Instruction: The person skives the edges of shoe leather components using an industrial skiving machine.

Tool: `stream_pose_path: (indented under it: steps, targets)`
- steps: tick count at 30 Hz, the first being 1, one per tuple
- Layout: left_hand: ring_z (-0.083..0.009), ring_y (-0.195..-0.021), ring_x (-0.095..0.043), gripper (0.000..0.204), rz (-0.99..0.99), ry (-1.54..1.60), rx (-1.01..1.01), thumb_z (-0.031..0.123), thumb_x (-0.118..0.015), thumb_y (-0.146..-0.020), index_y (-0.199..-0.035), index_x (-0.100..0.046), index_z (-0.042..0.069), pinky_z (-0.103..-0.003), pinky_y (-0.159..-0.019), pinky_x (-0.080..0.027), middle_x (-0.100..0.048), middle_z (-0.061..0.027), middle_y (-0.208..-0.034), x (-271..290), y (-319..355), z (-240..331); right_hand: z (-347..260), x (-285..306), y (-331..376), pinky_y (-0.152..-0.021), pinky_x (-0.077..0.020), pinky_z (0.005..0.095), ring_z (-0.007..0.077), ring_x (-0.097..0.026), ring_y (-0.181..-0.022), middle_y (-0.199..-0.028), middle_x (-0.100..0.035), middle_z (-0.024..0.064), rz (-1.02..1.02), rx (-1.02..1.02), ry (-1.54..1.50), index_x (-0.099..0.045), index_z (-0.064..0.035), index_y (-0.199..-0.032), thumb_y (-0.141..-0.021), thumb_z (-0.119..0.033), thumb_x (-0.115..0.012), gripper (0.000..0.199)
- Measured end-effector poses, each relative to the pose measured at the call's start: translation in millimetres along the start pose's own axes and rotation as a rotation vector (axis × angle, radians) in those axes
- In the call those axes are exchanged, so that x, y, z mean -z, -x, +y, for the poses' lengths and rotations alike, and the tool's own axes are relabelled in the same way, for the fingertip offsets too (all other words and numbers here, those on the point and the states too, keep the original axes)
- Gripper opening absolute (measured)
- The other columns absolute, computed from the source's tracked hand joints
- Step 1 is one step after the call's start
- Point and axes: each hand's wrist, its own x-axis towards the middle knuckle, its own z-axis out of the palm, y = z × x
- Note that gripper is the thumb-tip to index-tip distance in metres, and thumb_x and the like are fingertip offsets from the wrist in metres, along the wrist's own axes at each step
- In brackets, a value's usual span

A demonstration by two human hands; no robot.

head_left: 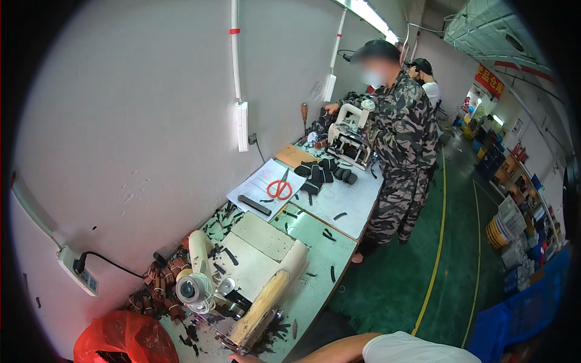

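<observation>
My right forearm (pixel 342 349) comes in at the lower edge from a white sleeve. Only a sliver of my right hand (pixel 243 359) shows, at the near end of a cream bench machine (pixel 257 242); its fingers are cut off by the edge, so whatever it holds is hidden. My left hand is out of view. The machine carries a round knob wound with pale cord (pixel 196 292) and a worn, yellowish front edge. Dark offcuts lie on and around it. Behind it, red-handled scissors (pixel 279 189) and a dark flat bar (pixel 254 205) rest on paper sheets (pixel 248 184).
Bundled reddish-brown pieces (pixel 160 284) and a red plastic bag (pixel 126 339) are by the wall. Black pieces (pixel 321 172) lie farther along the bench. A co-worker in camouflage (pixel 402 130) stands at another machine (pixel 351 142). Blue crates (pixel 514 320) stand right of the green floor (pixel 411 278).
</observation>
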Motion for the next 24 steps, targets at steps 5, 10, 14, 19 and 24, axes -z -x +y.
stream_pose_path:
  steps: [5,10,14,19,24]
  targets:
    - [-0.0275,-0.108,-0.06,0.072,-0.009,0.073,-0.055,0.017,-0.075,-0.083,-0.14,-0.035,-0.002,-0.038,-0.087,-0.052,-0.059,-0.0198,-0.123,22.6,-24.5,-50.1,-31.8,-18.2,-3.5,-0.115,-0.0224,0.0444,0.043,-0.028,-0.136,-0.148,-0.031,0.0241,0.035,-0.111,0.149,-0.022,0.0008,-0.148,-0.085,-0.046,-0.065,0.09]
    - [-0.0259,-0.104,-0.062,0.062,-0.051,0.137,-0.065,0.017,-0.076,-0.082,-0.132,-0.046,-0.003,-0.036,-0.087,-0.051,-0.062,-0.0187,-0.118,20.3,-49.8,-87.7,-21.6,-18.5,3.8,-0.11,-0.0298,0.048,0.0382,-0.033,-0.135,-0.148,-0.03,0.0246,-0.001,-0.169,0.138,-0.019,0.0016,-0.148,-0.093,-0.042,-0.056,0.079]
    - [-0.0246,-0.101,-0.063,0.054,-0.016,0.186,-0.065,0.017,-0.076,-0.082,-0.126,-0.055,-0.004,-0.035,-0.086,-0.051,-0.065,-0.0178,-0.113,40.3,-54.1,-106.0,-8.9,-21.3,-8.5,-0.103,-0.0378,0.0457,0.0366,-0.041,-0.129,-0.149,-0.027,0.0252,-0.111,-0.121,0.118,-0.011,0.0009,-0.15,-0.096,-0.036,-0.052,0.077]
    - [-0.027,-0.098,-0.063,0.039,-0.143,0.132,-0.138,0.013,-0.071,-0.084,-0.115,-0.059,-0.008,-0.037,-0.083,-0.054,-0.064,-0.0165,-0.109,28.4,-39.8,-50.1,69.4,-49.2,-52.7,-0.068,-0.0462,0.0416,0.0298,-0.06,-0.079,-0.084,-0.058,0.0129,0.234,0.236,-0.112,-0.044,-0.0041,-0.096,-0.069,-0.023,-0.075,0.045]
    - [-0.025,-0.101,-0.061,0.056,-0.057,0.579,0.103,-0.004,-0.072,-0.075,-0.123,-0.043,-0.001,-0.039,-0.09,-0.053,-0.057,-0.0152,-0.118,23.5,-33.2,-11.3,20.8,-18.2,-24.0,-0.06,-0.0488,0.0286,0.0141,-0.058,-0.071,-0.082,-0.06,0.006,0.137,0.073,-0.317,-0.05,-0.0028,-0.096,-0.071,-0.014,-0.078,0.039]
